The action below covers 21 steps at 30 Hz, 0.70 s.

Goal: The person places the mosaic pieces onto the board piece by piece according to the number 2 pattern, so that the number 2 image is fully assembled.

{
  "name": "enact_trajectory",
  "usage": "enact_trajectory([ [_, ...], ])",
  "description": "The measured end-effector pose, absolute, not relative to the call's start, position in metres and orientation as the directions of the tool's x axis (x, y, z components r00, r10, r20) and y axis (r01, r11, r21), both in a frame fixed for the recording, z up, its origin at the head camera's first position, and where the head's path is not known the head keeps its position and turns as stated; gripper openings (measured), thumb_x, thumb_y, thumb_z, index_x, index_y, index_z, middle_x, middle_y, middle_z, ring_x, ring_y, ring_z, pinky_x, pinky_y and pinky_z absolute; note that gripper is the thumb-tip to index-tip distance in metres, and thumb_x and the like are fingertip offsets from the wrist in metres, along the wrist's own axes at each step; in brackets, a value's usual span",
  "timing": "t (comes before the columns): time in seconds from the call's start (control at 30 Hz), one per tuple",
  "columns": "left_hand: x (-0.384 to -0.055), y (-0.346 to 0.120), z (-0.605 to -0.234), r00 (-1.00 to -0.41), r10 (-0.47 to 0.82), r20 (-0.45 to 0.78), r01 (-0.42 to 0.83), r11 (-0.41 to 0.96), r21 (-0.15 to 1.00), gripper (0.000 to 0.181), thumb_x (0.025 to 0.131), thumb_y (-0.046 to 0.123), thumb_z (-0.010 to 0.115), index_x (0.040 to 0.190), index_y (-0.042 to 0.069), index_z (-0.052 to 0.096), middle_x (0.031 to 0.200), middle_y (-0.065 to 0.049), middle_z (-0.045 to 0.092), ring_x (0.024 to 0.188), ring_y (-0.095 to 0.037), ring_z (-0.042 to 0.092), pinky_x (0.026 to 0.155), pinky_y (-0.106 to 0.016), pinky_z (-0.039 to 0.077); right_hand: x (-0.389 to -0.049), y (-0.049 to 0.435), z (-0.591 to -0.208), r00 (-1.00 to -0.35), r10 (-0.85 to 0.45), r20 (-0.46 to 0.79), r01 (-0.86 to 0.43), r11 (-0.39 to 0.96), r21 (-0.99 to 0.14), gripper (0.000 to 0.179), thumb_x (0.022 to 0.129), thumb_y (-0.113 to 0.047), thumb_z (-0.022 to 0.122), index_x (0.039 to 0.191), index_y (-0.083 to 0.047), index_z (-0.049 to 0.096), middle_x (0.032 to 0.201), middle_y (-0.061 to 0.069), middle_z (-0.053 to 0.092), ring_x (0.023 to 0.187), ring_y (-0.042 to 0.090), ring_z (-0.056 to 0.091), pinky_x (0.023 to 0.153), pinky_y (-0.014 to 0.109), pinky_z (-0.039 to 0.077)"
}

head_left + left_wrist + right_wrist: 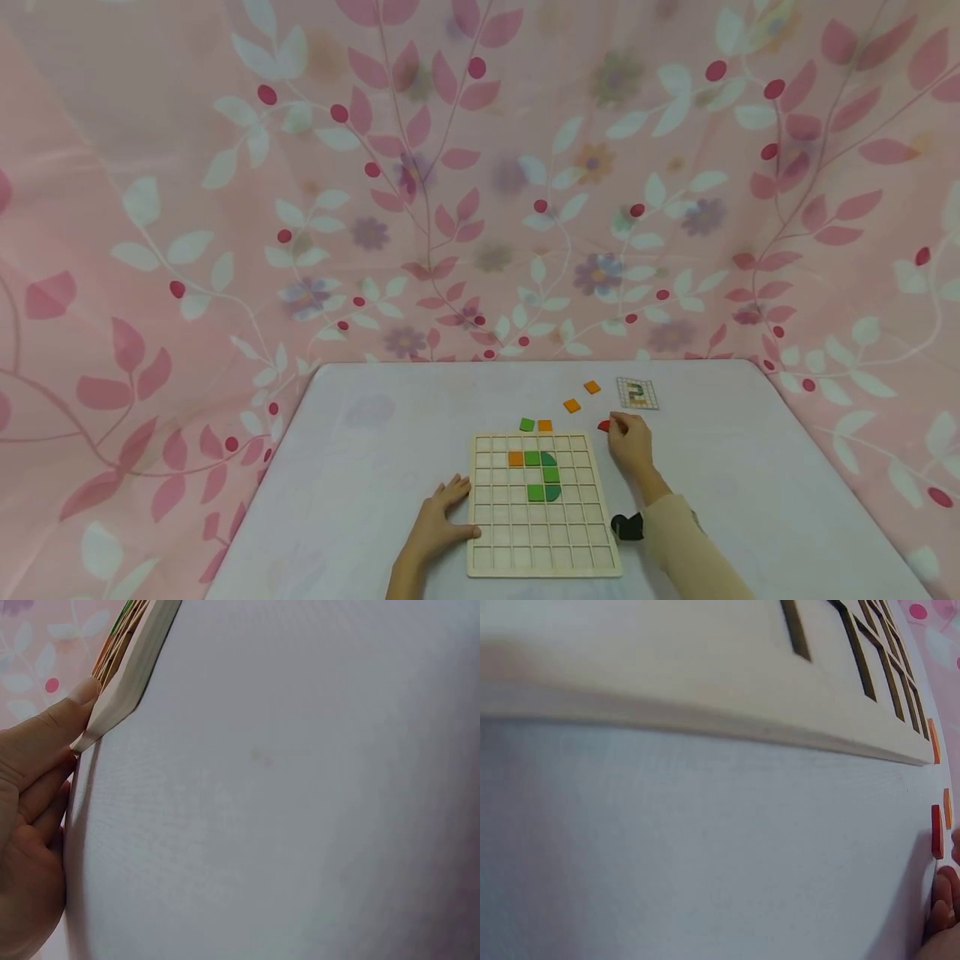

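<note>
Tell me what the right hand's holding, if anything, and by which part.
The right hand is at the right side of the red piece; whether it's pinched, I can't tell.

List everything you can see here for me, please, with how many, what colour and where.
table: 1, whitish, beneath everything
backdrop: 1, pink floral, behind the table
grid board: 1, pale wood, on the table
square tiles: 4, three green, one orange, in the grid
rounded tiles: 2, dark green, in the grid
loose squares: 4, three orange, one green, beyond the board's far edge
red piece: 1, red, at the right hand
card: 1, pale with coloured pattern, far right
black object: 1, black, at the right sleeve
sleeve: 1, beige, right arm
left hand: 1, board's left edge
right hand: 1, beside the board
</note>
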<state>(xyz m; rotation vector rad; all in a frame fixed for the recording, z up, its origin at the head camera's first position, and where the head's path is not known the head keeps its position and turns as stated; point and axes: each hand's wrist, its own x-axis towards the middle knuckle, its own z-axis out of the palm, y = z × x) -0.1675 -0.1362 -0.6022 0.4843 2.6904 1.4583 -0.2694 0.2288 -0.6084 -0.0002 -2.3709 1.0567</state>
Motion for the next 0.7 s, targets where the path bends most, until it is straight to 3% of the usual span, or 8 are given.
enact_trajectory([
  [0.1, -0.1685, -0.1366, -0.6027, -0.95, 0.293, 0.112, 0.255, 0.515, 0.819, 0.08, 0.06, 0.028, 0.085, 0.127, -0.005, 0.055, 0.134, -0.018, 0.052, 0.131, -0.038, 0.039, 0.11, -0.056, 0.019, -0.2691, 0.2275, -0.6081, -0.858, 0.2, 0.474, -0.214, 0.7, -0.681, 0.018, 0.077, -0.001, 0.065, 0.088, 0.012, 0.068, 0.079, 0.022, 0.062, 0.076, 0.035, 0.056, 0.067, 0.044, 0.046],
  [0.3, -0.1688, -0.1365, -0.6025, -0.948, 0.295, 0.119, 0.26, 0.506, 0.822, 0.08, 0.06, 0.028, 0.086, 0.126, -0.005, 0.055, 0.133, -0.018, 0.053, 0.131, -0.037, 0.039, 0.11, -0.055, 0.018, -0.2685, 0.2287, -0.6054, -0.885, 0.158, 0.438, -0.207, 0.708, -0.675, 0.016, 0.078, 0.005, 0.06, 0.09, 0.013, 0.068, 0.085, 0.026, 0.061, 0.082, 0.04, 0.058, 0.072, 0.05, 0.048],
  [0.53, -0.1684, -0.137, -0.602, -0.949, 0.292, 0.122, 0.26, 0.5, 0.826, 0.079, 0.06, 0.027, 0.086, 0.126, -0.006, 0.055, 0.133, -0.018, 0.053, 0.131, -0.038, 0.039, 0.11, -0.055, 0.018, -0.2688, 0.2281, -0.6084, -0.9, 0.141, 0.413, -0.201, 0.707, -0.678, 0.029, 0.074, -0.004, 0.074, 0.094, 0.015, 0.067, 0.085, 0.026, 0.058, 0.081, 0.038, 0.056, 0.073, 0.05, 0.047],
  [0.7, -0.1676, -0.1363, -0.6026, -0.95, 0.29, 0.117, 0.254, 0.498, 0.829, 0.08, 0.06, 0.027, 0.086, 0.126, -0.006, 0.055, 0.133, -0.018, 0.053, 0.131, -0.038, 0.039, 0.109, -0.056, 0.018, -0.2683, 0.2253, -0.6043, -0.911, 0.161, 0.381, -0.154, 0.724, -0.673, 0.027, 0.074, -0.004, 0.071, 0.094, 0.015, 0.067, 0.084, 0.025, 0.058, 0.079, 0.037, 0.055, 0.072, 0.048, 0.046],
])
